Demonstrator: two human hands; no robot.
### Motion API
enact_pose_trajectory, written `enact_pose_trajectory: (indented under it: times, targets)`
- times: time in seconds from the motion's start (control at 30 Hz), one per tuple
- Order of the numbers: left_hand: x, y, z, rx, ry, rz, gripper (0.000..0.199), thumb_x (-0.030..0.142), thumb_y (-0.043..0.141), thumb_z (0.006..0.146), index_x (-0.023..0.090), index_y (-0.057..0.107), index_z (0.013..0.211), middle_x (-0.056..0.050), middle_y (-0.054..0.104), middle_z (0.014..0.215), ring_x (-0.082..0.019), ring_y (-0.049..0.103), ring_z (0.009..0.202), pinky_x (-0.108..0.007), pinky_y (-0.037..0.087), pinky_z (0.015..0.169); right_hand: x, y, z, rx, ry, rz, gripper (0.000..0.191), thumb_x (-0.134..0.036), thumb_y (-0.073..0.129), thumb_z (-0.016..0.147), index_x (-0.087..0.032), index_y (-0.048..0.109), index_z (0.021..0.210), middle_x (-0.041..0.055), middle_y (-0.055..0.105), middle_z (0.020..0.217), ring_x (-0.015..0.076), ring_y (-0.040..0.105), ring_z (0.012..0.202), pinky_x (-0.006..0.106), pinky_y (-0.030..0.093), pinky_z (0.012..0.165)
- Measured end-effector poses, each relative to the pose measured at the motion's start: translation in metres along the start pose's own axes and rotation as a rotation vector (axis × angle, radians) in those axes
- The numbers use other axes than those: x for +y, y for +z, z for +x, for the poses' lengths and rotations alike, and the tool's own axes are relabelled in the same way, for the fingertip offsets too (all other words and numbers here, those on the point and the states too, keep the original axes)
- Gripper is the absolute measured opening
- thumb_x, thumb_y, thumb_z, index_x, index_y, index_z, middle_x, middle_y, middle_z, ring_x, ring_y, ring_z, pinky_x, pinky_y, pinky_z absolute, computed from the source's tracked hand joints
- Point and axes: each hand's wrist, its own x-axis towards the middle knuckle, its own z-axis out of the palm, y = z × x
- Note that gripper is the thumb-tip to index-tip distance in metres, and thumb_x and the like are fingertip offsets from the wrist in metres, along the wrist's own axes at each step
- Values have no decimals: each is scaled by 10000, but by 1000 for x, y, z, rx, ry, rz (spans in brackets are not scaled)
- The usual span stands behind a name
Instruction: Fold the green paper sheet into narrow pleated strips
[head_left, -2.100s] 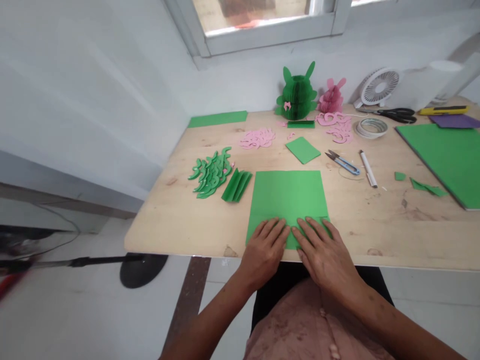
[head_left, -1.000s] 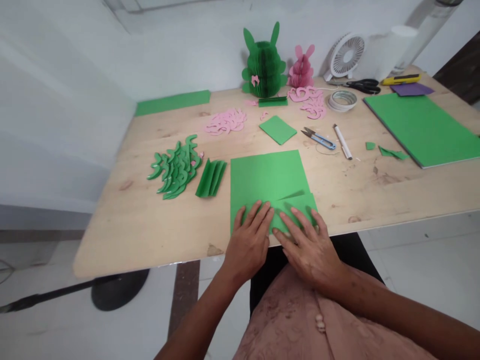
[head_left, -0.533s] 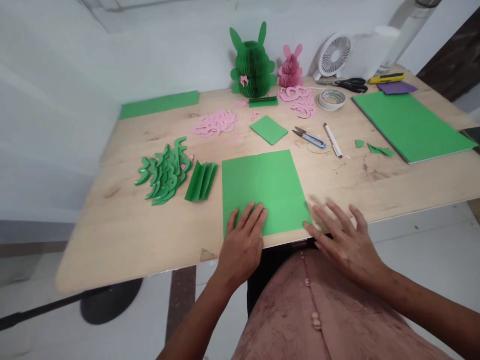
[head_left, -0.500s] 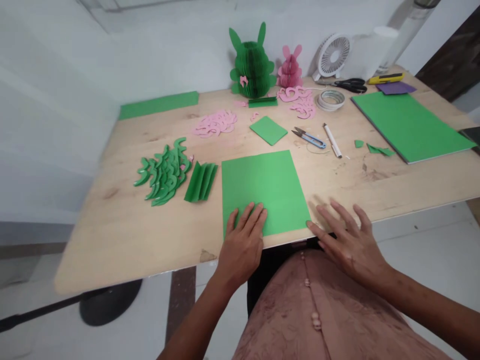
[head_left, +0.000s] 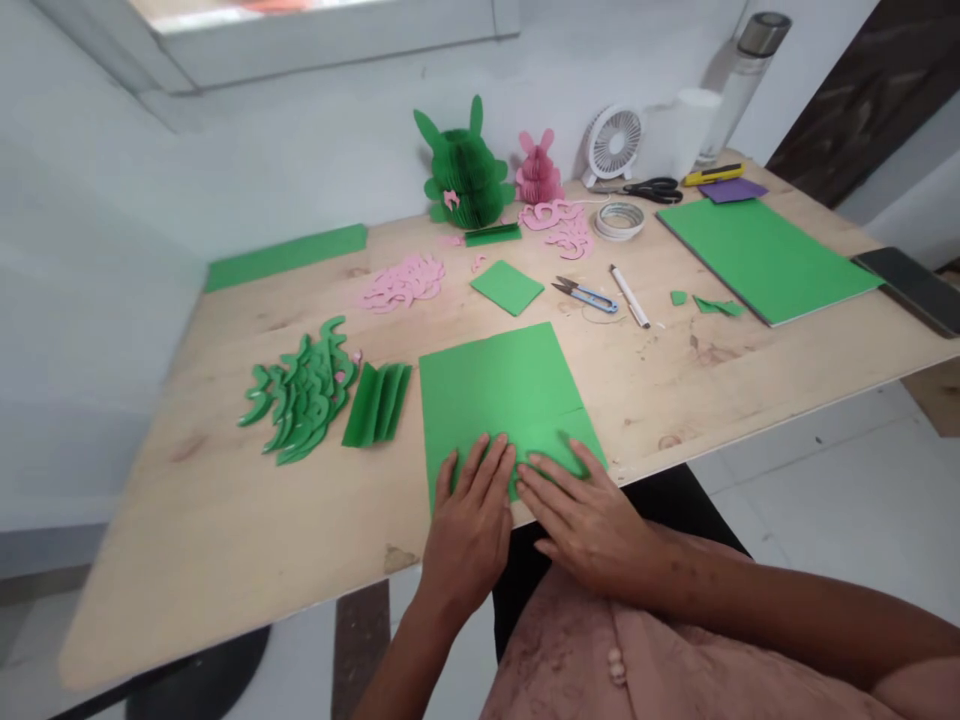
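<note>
A square green sheet of paper (head_left: 495,380) lies flat at the table's front edge, a faint crease line across it. My left hand (head_left: 469,520) rests on its near left part, fingers stretched out and flat. Beside it, my right hand (head_left: 581,505) lies on the near right part with fingers extended. The two hands' fingertips almost meet. Left of the sheet stands a pleated green paper piece (head_left: 377,403), and past it a heap of green paper cut-outs (head_left: 304,395).
Behind the sheet lie a small green paper (head_left: 508,287), thread snips (head_left: 585,294) and a white pen (head_left: 628,295). Farther back are pink cut-outs (head_left: 405,282), a tape roll (head_left: 619,220), scissors (head_left: 652,189), a green honeycomb figure (head_left: 469,178) and a fan (head_left: 613,143). Green sheets (head_left: 765,255) lie right.
My right hand has moved left from the sheet's right corner onto its near edge, next to my left hand. The camera view has shifted, so the table sits lower and leftward.
</note>
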Motion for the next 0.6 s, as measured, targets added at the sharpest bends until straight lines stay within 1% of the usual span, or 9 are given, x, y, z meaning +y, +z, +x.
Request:
enact_pose_trajectory:
  times: [0.07, 0.1, 0.17, 0.27, 0.37, 0.47, 0.53, 0.6]
  targets:
    - [0, 0, 0, -1, 3, 4, 468, 156, 350, 886, 119, 476, 1335, -105, 484, 1406, -255, 340, 1365, -495, 197, 1131, 6, 3, -9, 3, 16, -6, 447, -349, 463, 933, -110, 507, 1308, 110, 507, 1385, 262, 369, 1327, 570, 110, 1138]
    - [0, 0, 0, -1, 4, 9, 471, 156, 348, 885, 118, 476, 1337, -106, 486, 1404, -254, 342, 1365, -493, 197, 1132, 11, 2, -17, 30, 36, -24, 440, -342, 472, 928, -109, 517, 1299, 110, 507, 1384, 271, 357, 1335, 572, 115, 1134]
    - [0, -1, 0, 3, 4, 23, 478, 155, 346, 881, 120, 474, 1341, -106, 489, 1401, -251, 345, 1363, -489, 198, 1134, 23, -2, -36, 58, 74, -81, 424, -316, 489, 921, -110, 528, 1289, 115, 501, 1389, 287, 325, 1354, 579, 114, 1126]
    - [1, -1, 1, 12, 6, 42, 491, 152, 346, 874, 123, 470, 1348, -103, 492, 1400, -250, 350, 1361, -486, 205, 1133, 38, -12, -62, 33, 92, -159, 423, -279, 495, 917, -128, 510, 1312, 107, 476, 1412, 297, 298, 1369, 586, 112, 1117]
    - [1, -1, 0, 14, 5, 45, 491, 156, 345, 875, 126, 471, 1348, -99, 488, 1404, -253, 347, 1361, -487, 212, 1129, 49, -22, -70, 35, 91, -147, 438, -256, 492, 911, -164, 481, 1339, 88, 490, 1403, 289, 322, 1359, 587, 134, 1112]
    - [1, -2, 0, 7, 2, 42, 477, 163, 350, 882, 125, 480, 1339, -91, 476, 1415, -254, 344, 1362, -484, 219, 1124, 64, -31, -56, 123, 115, -33, 479, -217, 478, 907, -183, 424, 1382, 85, 542, 1353, 256, 410, 1306, 533, 249, 1091]
    - [1, -2, 0, 9, 9, 45, 473, 162, 354, 883, 131, 480, 1338, -87, 474, 1417, -252, 344, 1361, -481, 229, 1118, 79, -35, -34, 191, 165, 72, 472, -203, 448, 915, -172, 415, 1385, 105, 569, 1316, 237, 478, 1248, 472, 362, 1036]
    - [2, -4, 0, 18, 23, 51, 479, 154, 361, 880, 143, 471, 1346, -85, 479, 1414, -247, 346, 1360, -479, 243, 1112, 99, -36, -4, 185, 244, 160, 416, -235, 433, 925, -184, 478, 1335, 102, 592, 1285, 225, 531, 1192, 414, 445, 966]
